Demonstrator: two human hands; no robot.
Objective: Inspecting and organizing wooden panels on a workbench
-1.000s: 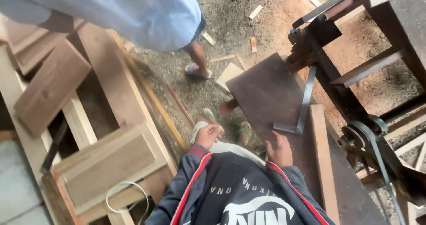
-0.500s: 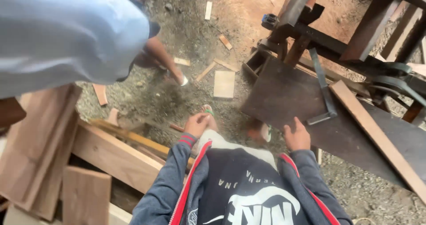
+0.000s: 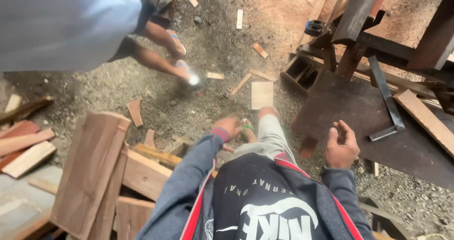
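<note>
Hanging empty with fingers loosely spread, the right hand (image 3: 341, 146) nears a dark, flat board (image 3: 359, 112); the blurred left hand (image 3: 226, 126) is unreadable.

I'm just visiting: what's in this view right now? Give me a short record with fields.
place: gravel ground strewn with wood offcuts
left hand: empty, blurred, low near the person's knee
right hand: open, empty, beside the dark board
on dark board: metal square
lower left: stack of wooden planks
ahead: small square offcut
other person: sandalled feet, upper left
</note>
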